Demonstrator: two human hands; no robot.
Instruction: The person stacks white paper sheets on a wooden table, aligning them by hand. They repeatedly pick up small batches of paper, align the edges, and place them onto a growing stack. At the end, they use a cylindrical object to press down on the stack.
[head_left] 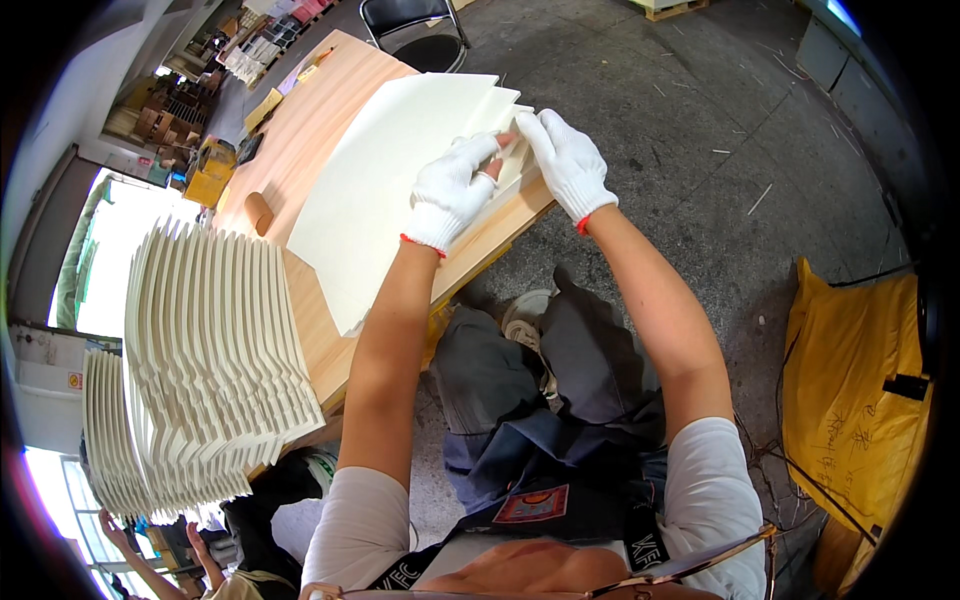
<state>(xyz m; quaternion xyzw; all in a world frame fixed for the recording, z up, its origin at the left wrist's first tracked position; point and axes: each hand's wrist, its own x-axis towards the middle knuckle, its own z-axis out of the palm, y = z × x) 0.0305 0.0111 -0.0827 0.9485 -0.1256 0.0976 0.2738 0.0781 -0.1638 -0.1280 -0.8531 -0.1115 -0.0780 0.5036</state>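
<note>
A stack of large white card sheets (385, 160), cut in a curved fan-like shape, lies on the wooden table with its corners slightly fanned out. My left hand (448, 195), in a white knit glove that leaves the thumb and a fingertip bare, is on the stack near its right edge, fingers curled at the sheets' edge. At the far right corner my right hand (568, 165), also gloved in white with a red cuff, grips the sheet ends from the outer side. The undersides of my fingers are hidden.
The table (325, 85) carries a brown curved piece (258, 213) and a yellow box (211, 170). Tall piles of curved white sheets (215, 350) stand at the left. A black chair (425, 45) is beyond; a yellow cloth-covered item (845, 390) stands right. Another person's hands (200, 550) show lower left.
</note>
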